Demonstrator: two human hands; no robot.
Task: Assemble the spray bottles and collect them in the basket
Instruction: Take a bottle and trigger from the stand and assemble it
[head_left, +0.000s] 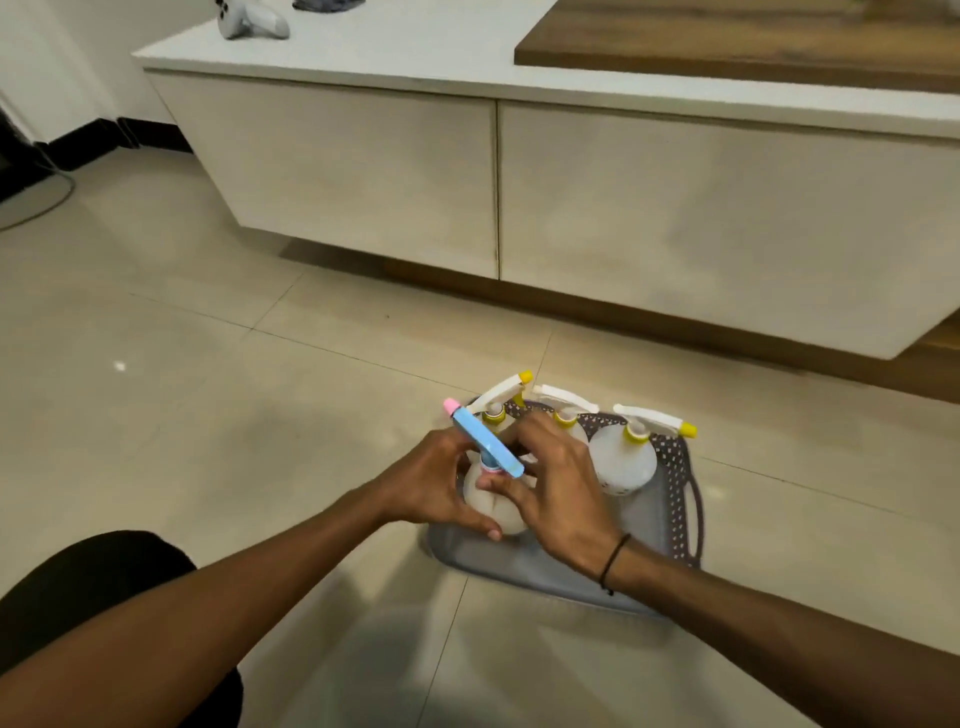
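A grey perforated basket (680, 499) sits on the tiled floor. Inside it stand three white spray bottles with yellow-tipped heads; the rightmost one (623, 460) shows in full, the other two are partly hidden behind my hands. Over the basket's left end I hold a round white bottle (485, 506) topped by a blue spray head with a pink nozzle (485, 441). My left hand (434, 483) wraps the bottle body from the left. My right hand (558, 483) has its fingers at the bottle's neck, just under the blue head.
A long cream cabinet (467, 171) with a white top runs across the back, floating above the floor. A white controller (249, 18) lies on its top at the left. My dark-clad knee (88, 587) is at the lower left. Bare tiles spread to the left.
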